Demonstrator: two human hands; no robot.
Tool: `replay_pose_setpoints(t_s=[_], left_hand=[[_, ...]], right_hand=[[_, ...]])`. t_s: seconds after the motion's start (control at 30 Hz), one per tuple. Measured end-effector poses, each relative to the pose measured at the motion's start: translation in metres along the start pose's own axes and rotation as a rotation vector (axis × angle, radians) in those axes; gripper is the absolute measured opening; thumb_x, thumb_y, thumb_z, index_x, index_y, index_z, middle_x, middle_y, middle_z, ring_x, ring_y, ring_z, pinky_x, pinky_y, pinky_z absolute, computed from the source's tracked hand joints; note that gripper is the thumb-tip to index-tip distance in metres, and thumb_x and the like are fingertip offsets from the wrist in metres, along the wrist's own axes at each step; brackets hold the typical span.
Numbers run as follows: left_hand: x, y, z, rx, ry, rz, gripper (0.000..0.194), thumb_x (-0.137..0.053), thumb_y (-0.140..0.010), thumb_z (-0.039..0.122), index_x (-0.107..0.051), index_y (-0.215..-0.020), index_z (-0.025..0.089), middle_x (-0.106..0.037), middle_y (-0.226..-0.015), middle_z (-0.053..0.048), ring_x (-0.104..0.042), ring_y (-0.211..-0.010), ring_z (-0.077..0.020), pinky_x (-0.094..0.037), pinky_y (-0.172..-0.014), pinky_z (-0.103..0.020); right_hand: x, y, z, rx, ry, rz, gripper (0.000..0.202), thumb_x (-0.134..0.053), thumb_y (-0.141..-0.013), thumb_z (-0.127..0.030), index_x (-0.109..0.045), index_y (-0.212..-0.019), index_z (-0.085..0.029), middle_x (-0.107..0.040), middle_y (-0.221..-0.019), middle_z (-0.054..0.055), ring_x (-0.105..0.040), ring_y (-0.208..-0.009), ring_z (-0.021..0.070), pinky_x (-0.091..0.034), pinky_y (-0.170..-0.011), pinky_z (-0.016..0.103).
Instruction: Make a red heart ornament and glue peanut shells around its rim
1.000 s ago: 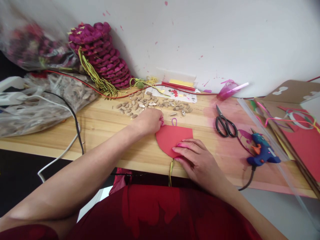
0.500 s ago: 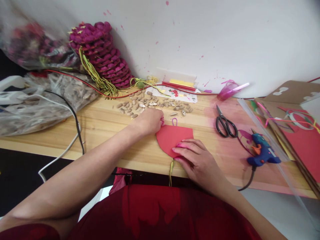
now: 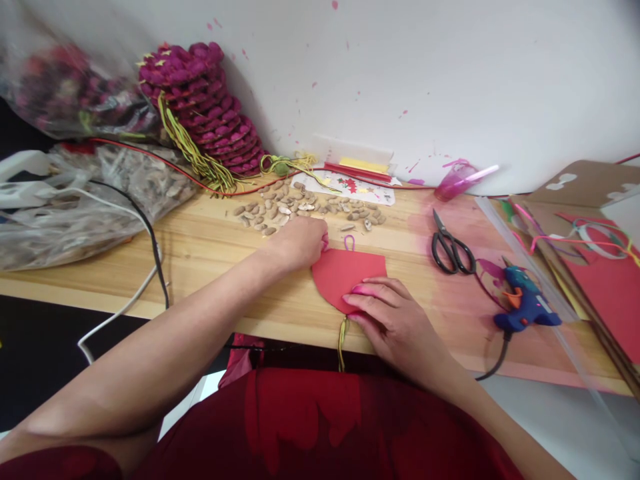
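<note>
A red card piece (image 3: 345,275) with a straight top edge and a rounded lower side lies near the table's front edge. A small purple loop (image 3: 349,243) sticks out above it, and a yellow-green tassel (image 3: 342,343) hangs from its lower tip. My right hand (image 3: 387,308) grips the card's lower right side, fingers on top and thumb at the lower edge. My left hand (image 3: 303,241) is closed at the card's upper left corner; its curled fingers hide whatever is between them. Just beyond lie many loose peanut shells (image 3: 273,212).
Black-handled scissors (image 3: 451,252) and a blue glue gun (image 3: 525,303) lie to the right. A pink-stained cup (image 3: 450,187) stands by the wall. At the back left is a stack of magenta shell-covered pieces (image 3: 210,113), beside plastic bags (image 3: 115,193). Cables (image 3: 155,257) cross the left side.
Almost nothing differs. Both hands stay where they were on the card, which has shifted very slightly.
</note>
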State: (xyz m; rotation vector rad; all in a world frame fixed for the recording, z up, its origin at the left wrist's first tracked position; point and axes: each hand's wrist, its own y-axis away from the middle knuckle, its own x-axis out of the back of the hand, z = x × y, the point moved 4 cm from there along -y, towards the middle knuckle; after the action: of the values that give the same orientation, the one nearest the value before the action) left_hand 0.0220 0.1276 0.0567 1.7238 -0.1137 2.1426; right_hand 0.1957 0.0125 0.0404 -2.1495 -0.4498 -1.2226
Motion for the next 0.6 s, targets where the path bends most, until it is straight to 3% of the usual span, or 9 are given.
replay_pose_setpoints(t_s=[0.27, 0.37, 0.5, 0.6], left_hand=[[-0.002, 0.0, -0.002, -0.004, 0.019, 0.024, 0.017, -0.054, -0.088, 0.02, -0.07, -0.092, 0.017, -0.074, -0.093, -0.01, -0.068, -0.092, -0.024, -0.049, -0.078, -0.031], [-0.005, 0.004, -0.002, -0.054, 0.056, 0.123, 0.016, -0.054, -0.086, 0.016, -0.069, -0.091, 0.017, -0.072, -0.09, -0.008, -0.067, -0.087, -0.0212, -0.049, -0.078, -0.03], [-0.008, 0.027, 0.011, -0.326, 0.129, 0.349, 0.025, -0.044, -0.091, 0.008, -0.067, -0.096, 0.014, -0.067, -0.097, -0.009, -0.063, -0.091, -0.0189, -0.05, -0.083, -0.03], [-0.017, 0.048, 0.021, -0.529, 0.209, 0.282, 0.026, -0.04, -0.098, 0.013, -0.066, -0.099, 0.015, -0.067, -0.097, -0.008, -0.062, -0.092, -0.0176, -0.05, -0.086, -0.029]], right_hand=[[-0.001, -0.002, -0.001, -0.001, 0.002, -0.017, 0.022, -0.063, -0.093, -0.019, -0.072, -0.113, -0.02, -0.074, -0.11, 0.01, -0.062, -0.106, 0.0259, -0.054, -0.096, 0.046], [0.0, -0.002, -0.001, 0.0, -0.006, -0.012, 0.023, -0.062, -0.093, -0.02, -0.072, -0.114, -0.021, -0.074, -0.109, 0.009, -0.062, -0.106, 0.0259, -0.054, -0.095, 0.046], [0.0, -0.001, -0.001, 0.014, -0.013, -0.005, 0.022, -0.062, -0.094, -0.018, -0.072, -0.113, -0.021, -0.075, -0.108, 0.008, -0.061, -0.105, 0.0255, -0.054, -0.096, 0.047], [-0.001, -0.001, 0.0, 0.016, -0.016, -0.002, 0.022, -0.062, -0.094, -0.018, -0.072, -0.112, -0.02, -0.075, -0.108, 0.008, -0.062, -0.103, 0.0249, -0.053, -0.095, 0.047]])
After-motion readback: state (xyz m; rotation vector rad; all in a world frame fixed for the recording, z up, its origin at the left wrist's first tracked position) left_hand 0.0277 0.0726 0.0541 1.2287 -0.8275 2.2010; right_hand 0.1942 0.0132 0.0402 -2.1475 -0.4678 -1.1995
